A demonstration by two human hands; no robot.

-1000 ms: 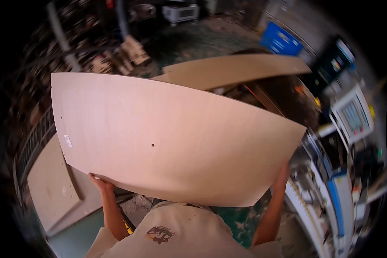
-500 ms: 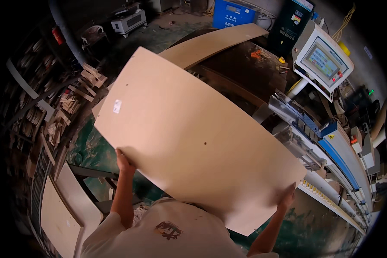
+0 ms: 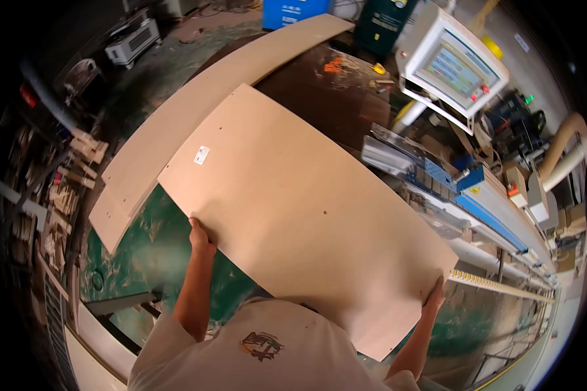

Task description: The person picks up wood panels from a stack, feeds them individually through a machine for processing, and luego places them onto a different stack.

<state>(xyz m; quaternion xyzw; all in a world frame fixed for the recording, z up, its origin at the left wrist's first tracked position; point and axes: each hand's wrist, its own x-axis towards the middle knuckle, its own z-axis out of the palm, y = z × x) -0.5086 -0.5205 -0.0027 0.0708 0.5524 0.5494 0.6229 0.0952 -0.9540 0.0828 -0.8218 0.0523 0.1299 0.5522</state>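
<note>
I carry a large pale wooden board point(image 3: 293, 202) flat in front of me, with a small white sticker near its far left corner and a few tiny holes. My left hand point(image 3: 201, 237) grips its near left edge. My right hand point(image 3: 433, 296) holds the near right corner. The board hangs above a dark brown machine table point(image 3: 319, 85) and the green floor point(image 3: 143, 254).
A second long pale board point(image 3: 195, 117) lies beyond, partly under mine. A control panel with a screen point(image 3: 453, 65) stands at the right, beside a long blue and grey machine point(image 3: 482, 202). Wood offcuts point(image 3: 72, 176) pile at the left; a blue box point(image 3: 290, 12) stands far off.
My view has swung right and the board has turned with me, now lying over the dark table closer to the machine. Both hands keep their hold.
</note>
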